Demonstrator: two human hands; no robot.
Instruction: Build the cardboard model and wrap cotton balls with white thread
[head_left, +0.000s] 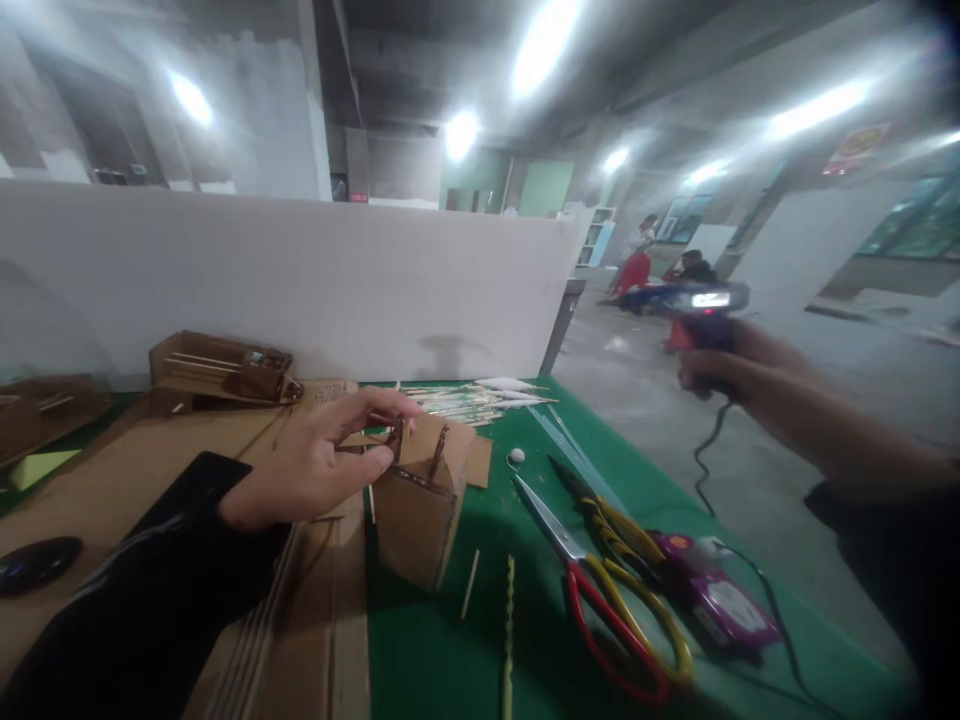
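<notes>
My left hand (pixel 330 455) pinches a small upright brown piece on top of a cardboard box (pixel 416 535) between thumb and fingers. The box rests at the edge of the green tabletop, and another thin dark piece (pixel 439 452) stands up from its top. Raised at the right, over the floor beyond the table, my right hand (pixel 739 365) is wrapped round the handle of a corded glue gun (pixel 701 310). The gun is blurred by motion; it looks blue and red, with a bright lit spot. Its dark cord (pixel 709 460) hangs below.
Scissors (pixel 600 600), pliers (pixel 619 525) and a purple corded device (pixel 724 595) lie on the green table's right side. Clear glue sticks (pixel 577 450), thin wooden sticks (pixel 457 400) and a twisted yellow rod (pixel 509 630) are nearby. A white partition (pixel 360 290) stands behind; people (pixel 637 255) are far off.
</notes>
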